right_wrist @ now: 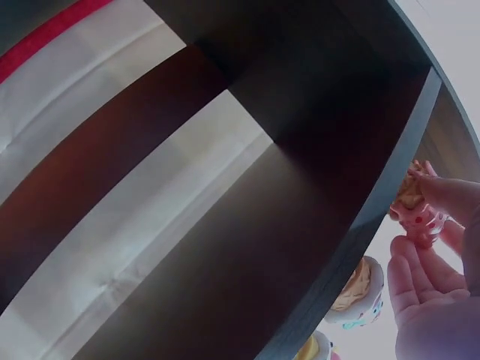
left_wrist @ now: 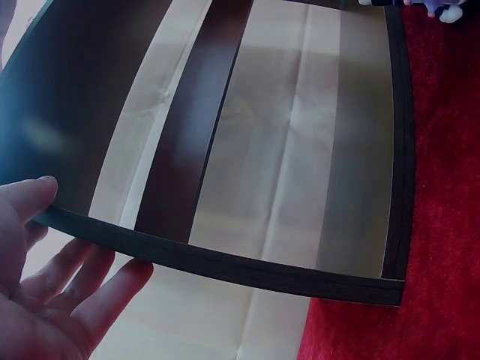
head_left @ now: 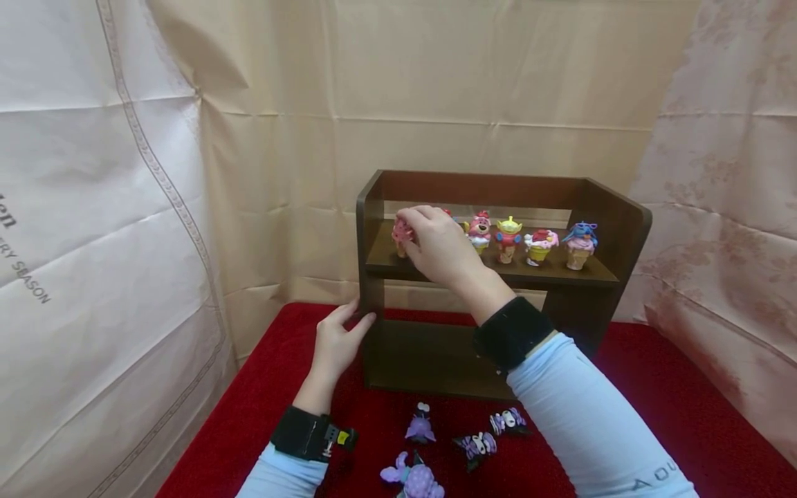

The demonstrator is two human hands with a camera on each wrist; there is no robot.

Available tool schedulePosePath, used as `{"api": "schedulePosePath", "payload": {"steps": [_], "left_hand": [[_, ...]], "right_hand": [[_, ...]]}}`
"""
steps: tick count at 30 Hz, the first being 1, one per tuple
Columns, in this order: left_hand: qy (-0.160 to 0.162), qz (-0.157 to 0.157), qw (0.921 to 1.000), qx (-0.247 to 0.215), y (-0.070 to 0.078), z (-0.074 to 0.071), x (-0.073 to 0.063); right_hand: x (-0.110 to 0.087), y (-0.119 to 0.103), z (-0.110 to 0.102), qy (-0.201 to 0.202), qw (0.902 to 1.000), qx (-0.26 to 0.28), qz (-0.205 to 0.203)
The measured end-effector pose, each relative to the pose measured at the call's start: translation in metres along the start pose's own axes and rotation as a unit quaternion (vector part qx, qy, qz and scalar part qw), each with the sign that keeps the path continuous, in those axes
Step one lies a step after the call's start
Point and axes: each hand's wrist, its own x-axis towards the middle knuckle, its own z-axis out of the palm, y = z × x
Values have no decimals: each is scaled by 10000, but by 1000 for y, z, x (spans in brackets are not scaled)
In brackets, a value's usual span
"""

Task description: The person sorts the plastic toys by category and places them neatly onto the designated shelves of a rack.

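Note:
My right hand (head_left: 438,245) holds a pink ice-cream-cone figurine (head_left: 401,232) at the left end of the upper board of a dark brown shelf (head_left: 429,356). In the right wrist view the thumb and fingers pinch this figurine, whose waffle cone shows beside the board's edge. Partly behind the hand, more cone figurines stand in a row: a pink bear (head_left: 479,228), a green-headed one (head_left: 508,238), a pink-and-yellow one (head_left: 539,246) and a blue-topped one (head_left: 580,244). Lower down, my left hand (head_left: 336,339) grips the shelf's left side panel, thumb inside and fingers outside.
On the red cloth (head_left: 268,373) before the shelf lie several purple figurines: a small one (head_left: 420,423), a larger one (head_left: 416,477) and two purple-and-black ones, including this nearer figurine (head_left: 478,445). Beige fabric (head_left: 299,173) hangs behind.

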Motion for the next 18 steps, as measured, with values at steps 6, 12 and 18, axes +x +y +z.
{"api": "schedulePosePath", "payload": {"steps": [6, 12, 18], "left_hand": [[3, 85, 10000, -23, -1, 1, 0], [6, 38, 10000, 8, 0, 0, 0], [28, 45, 10000, 53, -1, 0, -1]], "right_hand": [[2, 0, 1, -97, 9997, -91, 219], [4, -4, -1, -267, 9985, -134, 451], [5, -6, -2, -382, 9974, -94, 597]]}}
